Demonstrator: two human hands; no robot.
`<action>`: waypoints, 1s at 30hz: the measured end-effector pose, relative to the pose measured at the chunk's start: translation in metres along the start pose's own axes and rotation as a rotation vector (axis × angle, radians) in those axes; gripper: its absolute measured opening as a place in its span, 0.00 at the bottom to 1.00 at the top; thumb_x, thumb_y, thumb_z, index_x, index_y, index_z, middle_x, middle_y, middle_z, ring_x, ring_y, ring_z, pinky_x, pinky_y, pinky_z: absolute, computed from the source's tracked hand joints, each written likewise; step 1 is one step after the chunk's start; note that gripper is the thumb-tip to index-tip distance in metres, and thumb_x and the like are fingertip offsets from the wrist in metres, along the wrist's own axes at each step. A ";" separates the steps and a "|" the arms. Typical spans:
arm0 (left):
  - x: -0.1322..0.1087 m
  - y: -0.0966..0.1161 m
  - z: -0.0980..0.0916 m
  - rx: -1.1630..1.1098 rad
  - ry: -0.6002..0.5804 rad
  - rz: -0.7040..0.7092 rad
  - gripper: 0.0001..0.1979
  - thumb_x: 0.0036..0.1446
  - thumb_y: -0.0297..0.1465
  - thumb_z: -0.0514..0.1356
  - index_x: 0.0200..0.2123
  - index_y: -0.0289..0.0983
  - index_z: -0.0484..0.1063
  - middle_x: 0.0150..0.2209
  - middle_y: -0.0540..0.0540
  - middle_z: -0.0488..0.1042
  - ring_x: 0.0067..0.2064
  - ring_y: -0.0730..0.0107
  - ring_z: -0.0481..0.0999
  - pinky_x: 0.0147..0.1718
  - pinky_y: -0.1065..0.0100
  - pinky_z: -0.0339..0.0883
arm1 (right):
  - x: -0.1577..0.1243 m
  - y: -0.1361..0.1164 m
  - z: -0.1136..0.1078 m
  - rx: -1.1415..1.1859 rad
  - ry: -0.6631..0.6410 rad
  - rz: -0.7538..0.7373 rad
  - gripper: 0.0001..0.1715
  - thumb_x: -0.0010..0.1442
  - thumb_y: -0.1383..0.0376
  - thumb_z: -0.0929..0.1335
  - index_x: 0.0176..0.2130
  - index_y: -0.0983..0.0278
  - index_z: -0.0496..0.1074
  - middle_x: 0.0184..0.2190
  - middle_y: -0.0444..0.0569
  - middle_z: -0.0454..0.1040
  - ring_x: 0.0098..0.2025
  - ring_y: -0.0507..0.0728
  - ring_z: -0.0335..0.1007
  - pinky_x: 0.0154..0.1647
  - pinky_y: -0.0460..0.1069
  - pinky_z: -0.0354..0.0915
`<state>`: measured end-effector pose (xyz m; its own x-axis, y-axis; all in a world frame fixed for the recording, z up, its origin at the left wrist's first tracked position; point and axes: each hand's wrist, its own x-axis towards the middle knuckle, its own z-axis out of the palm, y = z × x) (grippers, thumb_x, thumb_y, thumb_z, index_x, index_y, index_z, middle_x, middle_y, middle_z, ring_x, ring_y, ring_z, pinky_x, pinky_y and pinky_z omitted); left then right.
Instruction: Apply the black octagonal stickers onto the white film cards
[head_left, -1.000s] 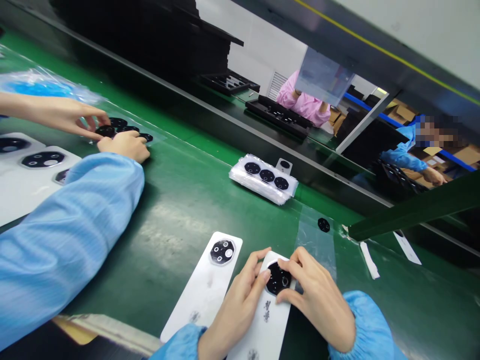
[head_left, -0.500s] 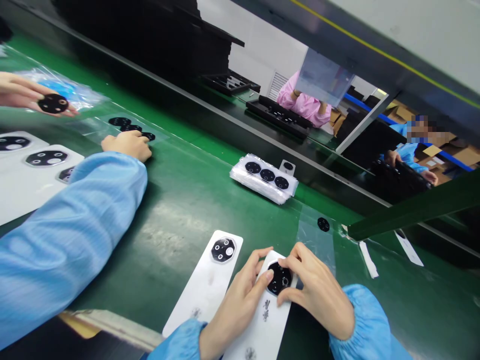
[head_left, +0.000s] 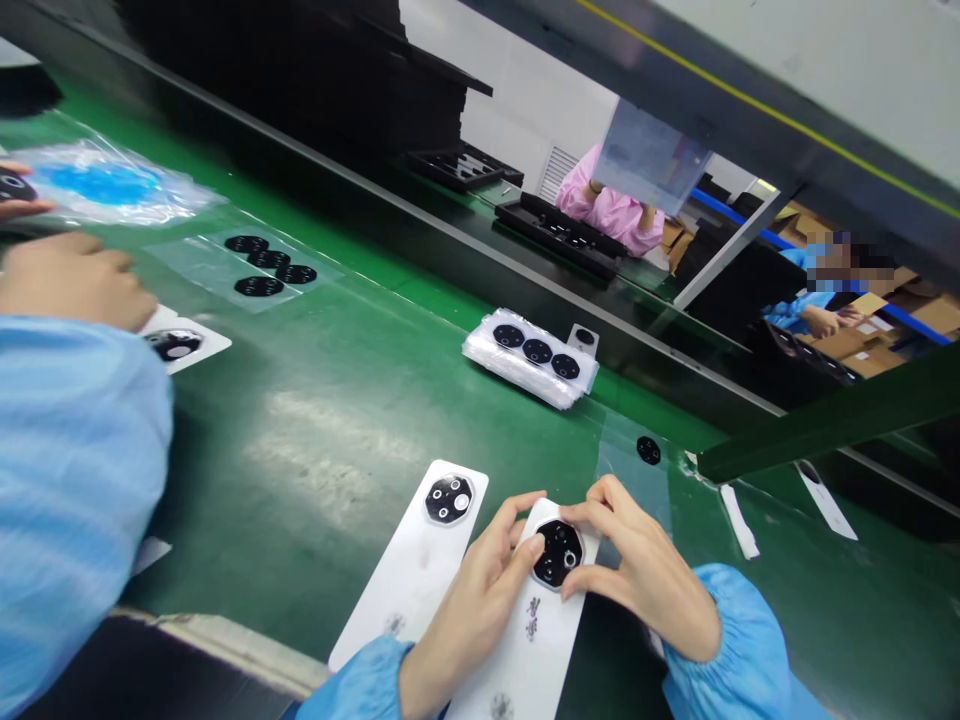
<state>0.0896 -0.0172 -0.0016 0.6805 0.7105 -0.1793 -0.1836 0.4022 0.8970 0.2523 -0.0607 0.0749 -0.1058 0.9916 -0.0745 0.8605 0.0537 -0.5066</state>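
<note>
A long white panel (head_left: 536,650) with dark printed characters lies tilted in front of me, a black lens-like disc (head_left: 551,568) at its top end. My left hand (head_left: 476,595) grips the panel's left side, its thumb resting on the disc's edge. Curved around the disc's right side is my right hand (head_left: 649,560); its fingertips touch near the top edge and its thumb the lower right. Left of my hands lies a second white panel (head_left: 416,570) bearing a black disc with silver rings (head_left: 448,499).
A co-worker's blue sleeve (head_left: 75,480) and hand (head_left: 71,280) occupy the left. Black discs (head_left: 259,287) lie on clear film beyond. Stacked film sheets (head_left: 525,385) stand mid-bench. One disc (head_left: 649,450) lies on film near the green post (head_left: 825,415).
My thumb and fingers shift slightly around the disc on the panel. The co-worker's arm has moved left, away from the discs on the film, which now show more fully.
</note>
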 end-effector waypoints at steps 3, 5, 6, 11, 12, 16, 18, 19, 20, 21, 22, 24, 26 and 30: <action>0.000 0.002 0.000 -0.013 -0.002 0.007 0.22 0.61 0.41 0.53 0.55 0.40 0.55 0.35 0.47 0.75 0.36 0.65 0.75 0.34 0.67 0.65 | -0.006 0.006 0.001 0.161 0.089 0.054 0.14 0.61 0.64 0.67 0.48 0.59 0.67 0.38 0.46 0.61 0.35 0.54 0.63 0.34 0.48 0.63; 0.000 0.003 0.001 -0.021 -0.001 0.007 0.22 0.61 0.42 0.53 0.55 0.40 0.55 0.38 0.46 0.75 0.36 0.64 0.75 0.34 0.67 0.65 | -0.012 0.010 0.006 0.265 0.174 0.114 0.13 0.64 0.62 0.63 0.49 0.58 0.66 0.40 0.48 0.62 0.36 0.54 0.64 0.34 0.48 0.63; 0.000 0.003 0.001 -0.025 0.000 0.007 0.22 0.61 0.42 0.53 0.55 0.40 0.55 0.39 0.45 0.75 0.36 0.64 0.75 0.35 0.67 0.65 | -0.015 0.012 0.009 0.323 0.208 0.154 0.14 0.64 0.61 0.62 0.50 0.59 0.65 0.42 0.49 0.63 0.37 0.55 0.64 0.35 0.49 0.64; -0.001 0.003 0.001 -0.038 0.007 0.010 0.22 0.61 0.42 0.53 0.55 0.40 0.54 0.42 0.44 0.75 0.38 0.63 0.76 0.35 0.66 0.67 | -0.026 0.013 0.024 0.711 0.155 0.341 0.20 0.63 0.54 0.63 0.51 0.62 0.63 0.38 0.50 0.69 0.34 0.55 0.68 0.34 0.50 0.67; -0.001 0.002 0.002 -0.033 0.012 0.011 0.22 0.61 0.42 0.53 0.55 0.40 0.54 0.42 0.44 0.75 0.37 0.63 0.76 0.35 0.66 0.66 | -0.027 0.011 0.026 0.781 0.131 0.347 0.20 0.63 0.54 0.63 0.49 0.63 0.63 0.37 0.49 0.70 0.32 0.54 0.68 0.33 0.50 0.68; -0.002 0.001 0.002 -0.031 0.029 0.007 0.23 0.60 0.43 0.54 0.54 0.40 0.55 0.40 0.45 0.75 0.32 0.67 0.75 0.30 0.68 0.66 | -0.025 0.006 0.031 0.981 0.070 0.335 0.17 0.62 0.54 0.64 0.43 0.64 0.65 0.33 0.49 0.72 0.32 0.54 0.70 0.32 0.49 0.68; -0.002 0.002 0.003 -0.030 0.033 -0.003 0.24 0.59 0.44 0.54 0.54 0.40 0.55 0.39 0.45 0.75 0.31 0.68 0.74 0.29 0.69 0.65 | -0.024 0.006 0.034 1.038 0.062 0.344 0.17 0.61 0.54 0.65 0.41 0.64 0.65 0.32 0.48 0.72 0.33 0.54 0.71 0.32 0.49 0.68; -0.002 0.002 0.003 -0.024 0.032 -0.013 0.24 0.59 0.44 0.54 0.55 0.40 0.55 0.39 0.45 0.75 0.31 0.68 0.74 0.29 0.69 0.65 | -0.024 0.007 0.035 1.052 0.070 0.351 0.17 0.61 0.54 0.66 0.40 0.64 0.65 0.32 0.47 0.72 0.32 0.54 0.71 0.32 0.49 0.68; -0.002 0.003 0.003 -0.015 0.031 -0.026 0.25 0.59 0.45 0.54 0.56 0.41 0.55 0.40 0.45 0.75 0.31 0.67 0.74 0.29 0.69 0.65 | -0.024 0.008 0.036 1.061 0.084 0.357 0.17 0.60 0.53 0.67 0.40 0.64 0.65 0.31 0.47 0.72 0.31 0.54 0.71 0.31 0.48 0.68; -0.002 0.005 0.003 -0.004 0.028 -0.041 0.26 0.58 0.45 0.55 0.56 0.42 0.54 0.41 0.45 0.75 0.32 0.67 0.75 0.29 0.69 0.65 | -0.025 0.008 0.037 1.065 0.102 0.363 0.17 0.60 0.53 0.67 0.39 0.65 0.66 0.30 0.46 0.71 0.31 0.54 0.71 0.30 0.48 0.68; -0.002 0.006 0.004 0.009 0.018 -0.061 0.28 0.57 0.44 0.56 0.58 0.43 0.52 0.42 0.45 0.74 0.34 0.66 0.75 0.30 0.69 0.66 | -0.025 0.009 0.038 1.068 0.117 0.368 0.18 0.59 0.53 0.68 0.38 0.65 0.66 0.29 0.46 0.71 0.30 0.54 0.71 0.30 0.48 0.68; -0.003 0.008 0.004 0.028 -0.004 -0.100 0.33 0.54 0.42 0.60 0.59 0.45 0.49 0.44 0.45 0.73 0.36 0.65 0.75 0.31 0.69 0.67 | -0.025 0.008 0.039 1.076 0.147 0.375 0.18 0.58 0.52 0.69 0.37 0.65 0.66 0.28 0.45 0.71 0.29 0.53 0.71 0.29 0.48 0.68; -0.003 0.009 0.005 0.026 -0.021 -0.122 0.37 0.51 0.38 0.64 0.60 0.46 0.47 0.43 0.46 0.73 0.35 0.65 0.75 0.31 0.68 0.68 | -0.025 0.007 0.039 1.087 0.176 0.376 0.19 0.57 0.52 0.69 0.37 0.65 0.67 0.28 0.45 0.71 0.28 0.53 0.71 0.28 0.48 0.68; -0.004 0.010 0.007 -0.002 -0.030 -0.133 0.38 0.51 0.38 0.63 0.60 0.46 0.46 0.41 0.47 0.72 0.34 0.65 0.75 0.31 0.68 0.68 | -0.024 0.003 0.043 1.110 0.212 0.382 0.19 0.54 0.53 0.71 0.36 0.64 0.67 0.30 0.45 0.72 0.30 0.53 0.70 0.27 0.46 0.66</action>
<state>0.0903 -0.0203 0.0106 0.7199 0.6333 -0.2841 -0.0917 0.4925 0.8655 0.2361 -0.0897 0.0379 0.2376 0.9267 -0.2911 -0.0939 -0.2764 -0.9564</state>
